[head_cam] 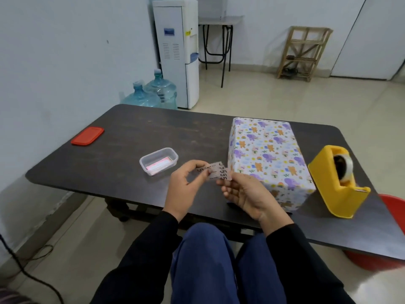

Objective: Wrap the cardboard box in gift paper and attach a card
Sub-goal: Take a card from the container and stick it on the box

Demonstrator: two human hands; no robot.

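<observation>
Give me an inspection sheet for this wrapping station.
Surface: dark table.
Job's things: gift-wrapped box on the table; card held above the near edge; yellow tape dispenser right of the box.
Clutter: clear container holding pink slips; red lid apart, far left.
Grippers: left hand and right hand each pinch the card.
Cables: black cable on the floor, lower left.
Surroundings: water dispenser, two water jugs, wooden rack, red tub.

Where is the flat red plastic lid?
In the head view, the flat red plastic lid lies at the far left of the dark table, apart from the clear plastic container to its right.
</observation>
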